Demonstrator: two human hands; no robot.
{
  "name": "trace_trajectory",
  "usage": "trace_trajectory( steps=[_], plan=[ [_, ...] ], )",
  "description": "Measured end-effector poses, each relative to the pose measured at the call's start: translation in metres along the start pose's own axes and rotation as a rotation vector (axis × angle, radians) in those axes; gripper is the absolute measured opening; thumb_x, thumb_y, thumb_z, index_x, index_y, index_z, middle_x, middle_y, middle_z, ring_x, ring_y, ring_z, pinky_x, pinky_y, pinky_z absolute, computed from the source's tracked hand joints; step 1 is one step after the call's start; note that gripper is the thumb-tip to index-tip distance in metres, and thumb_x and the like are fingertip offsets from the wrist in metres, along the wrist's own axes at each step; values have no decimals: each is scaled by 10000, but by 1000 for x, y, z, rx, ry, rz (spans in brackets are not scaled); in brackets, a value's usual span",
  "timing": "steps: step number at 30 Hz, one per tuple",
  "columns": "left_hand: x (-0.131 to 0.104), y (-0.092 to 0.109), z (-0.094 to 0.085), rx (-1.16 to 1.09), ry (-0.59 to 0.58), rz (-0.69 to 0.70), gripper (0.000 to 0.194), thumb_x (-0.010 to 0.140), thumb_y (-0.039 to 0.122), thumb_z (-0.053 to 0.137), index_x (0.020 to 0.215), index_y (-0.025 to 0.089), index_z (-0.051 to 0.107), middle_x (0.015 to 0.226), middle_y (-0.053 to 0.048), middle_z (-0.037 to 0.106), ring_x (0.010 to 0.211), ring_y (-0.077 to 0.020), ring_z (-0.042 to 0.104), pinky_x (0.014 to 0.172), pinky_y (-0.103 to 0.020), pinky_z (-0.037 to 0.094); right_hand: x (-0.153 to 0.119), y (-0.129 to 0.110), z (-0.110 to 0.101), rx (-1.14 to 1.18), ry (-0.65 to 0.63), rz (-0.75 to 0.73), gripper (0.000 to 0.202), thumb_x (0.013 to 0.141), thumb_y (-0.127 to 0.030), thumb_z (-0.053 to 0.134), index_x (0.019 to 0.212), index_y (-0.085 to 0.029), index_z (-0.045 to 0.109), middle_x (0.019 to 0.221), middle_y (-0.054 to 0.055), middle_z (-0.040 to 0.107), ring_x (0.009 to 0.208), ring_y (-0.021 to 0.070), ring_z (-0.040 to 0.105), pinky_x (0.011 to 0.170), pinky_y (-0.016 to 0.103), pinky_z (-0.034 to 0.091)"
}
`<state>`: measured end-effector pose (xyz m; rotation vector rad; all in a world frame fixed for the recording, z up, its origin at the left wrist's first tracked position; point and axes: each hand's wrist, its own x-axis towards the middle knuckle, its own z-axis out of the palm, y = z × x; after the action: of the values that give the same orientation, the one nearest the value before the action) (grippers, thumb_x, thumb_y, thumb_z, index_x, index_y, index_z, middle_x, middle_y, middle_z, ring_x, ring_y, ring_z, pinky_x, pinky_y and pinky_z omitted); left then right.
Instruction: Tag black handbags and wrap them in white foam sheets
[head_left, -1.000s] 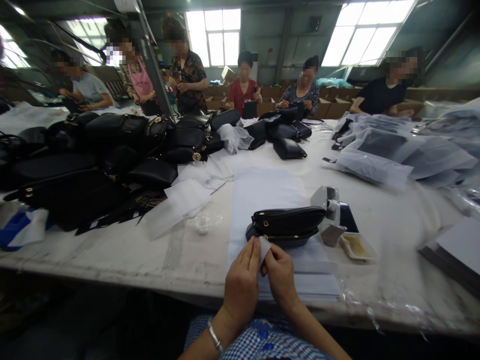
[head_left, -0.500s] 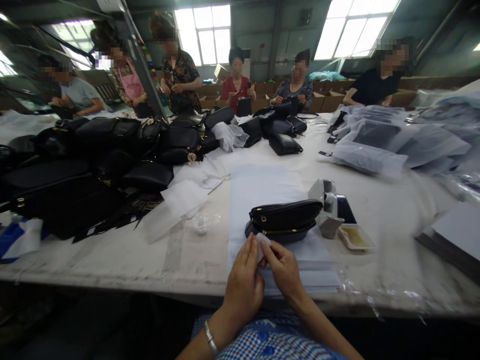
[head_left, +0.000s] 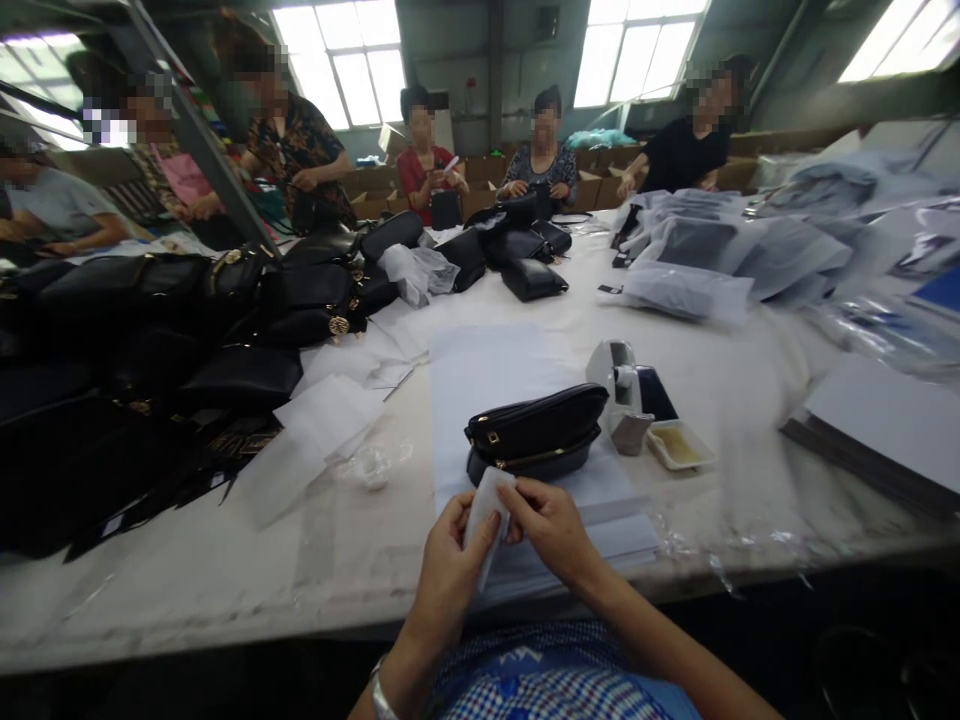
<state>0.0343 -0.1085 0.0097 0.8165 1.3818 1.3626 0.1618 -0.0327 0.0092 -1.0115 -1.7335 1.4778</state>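
Both my hands grip a small folded sheet of thin white wrapping paper (head_left: 491, 497) near the table's front edge. My left hand (head_left: 448, 562) is closed on its left side, with the thumb across the front. My right hand (head_left: 553, 528) pinches its upper right part between thumb and fingers. Just beyond my fingers lies a small black bag (head_left: 536, 435) with gold zips. It rests on a stack of large white sheets (head_left: 491, 360). A grey tape dispenser (head_left: 624, 400) stands right beside the bag.
A shallow dish of yellowish stuff (head_left: 679, 446) and a dark flat object (head_left: 656, 392) sit by the dispenser. Black bags (head_left: 240, 375) pile up at left, beside loose translucent sheets (head_left: 311, 440). Wrapped bags (head_left: 690, 270) and a board stack (head_left: 885, 420) are at right. Several co-workers stand across the table.
The folded paper is now raised and shows more between my hands. My left hand's fingers have gone from stretched to curled around it. The view has swung to the right.
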Motion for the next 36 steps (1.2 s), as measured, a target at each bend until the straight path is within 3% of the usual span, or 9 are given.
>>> trace_trajectory(
  steps=[3,6,8,11,13,18,24,30,36],
  plan=[
    [-1,-1,1,26,29,-25,381,840,433,665,1112,169,636,1052,-88,693,957,-225,621,814,-281,467,-3,-13,-37,-224,52,-157,334,938,-424,522,773,-188,693,555,-18,588,519,135,567,568,251,454],
    [0,-2,0,42,20,-46,383,832,444,670,1094,167,633,1021,-84,691,962,-233,612,806,-285,464,-1,-21,-100,-419,476,-276,273,939,-404,521,962,-208,711,708,13,661,693,169,632,735,288,493],
    [0,-2,-1,42,21,-51,396,811,454,690,1069,158,638,999,-88,693,957,-241,615,802,-290,466,10,-15,-144,-559,728,-264,296,925,-404,525,1073,-211,694,1032,76,693,997,224,633,933,354,460],
    [3,-5,-1,37,30,-56,413,792,467,705,1062,162,644,985,-89,700,936,-237,624,796,-286,468,37,7,-191,-641,761,-103,303,832,-428,616,956,-185,748,1356,124,561,1306,312,452,1128,438,286],
    [4,-7,-2,30,30,-48,419,785,474,708,1062,166,645,989,-90,705,942,-238,628,804,-285,469,55,24,-206,-533,716,32,267,777,-443,668,761,-195,766,1372,112,561,1357,333,392,1158,433,231],
    [4,-7,-2,34,19,-42,432,787,484,700,1074,168,632,1012,-93,704,951,-247,631,818,-299,471,72,44,-202,-325,751,94,319,740,-502,692,715,-195,772,1275,121,642,1230,324,547,1065,437,379],
    [3,-6,-2,23,26,-48,465,762,508,714,1062,164,626,994,-90,706,953,-251,628,805,-294,469,38,27,-176,-39,874,-75,303,737,-483,741,827,-195,774,1358,85,584,1225,270,557,1022,347,453],
    [4,-11,-1,-1,48,-56,491,737,525,735,1057,168,628,998,-86,706,947,-252,624,728,-264,472,3,36,-144,446,768,84,314,690,-451,802,855,-192,741,951,76,740,962,236,689,913,379,563],
    [-1,-9,2,-27,80,-62,488,730,535,738,1040,170,642,991,-81,709,893,-243,632,696,-264,471,7,60,-147,400,759,190,394,561,-462,876,759,-161,716,656,55,694,602,189,675,638,337,627]
  ],
)
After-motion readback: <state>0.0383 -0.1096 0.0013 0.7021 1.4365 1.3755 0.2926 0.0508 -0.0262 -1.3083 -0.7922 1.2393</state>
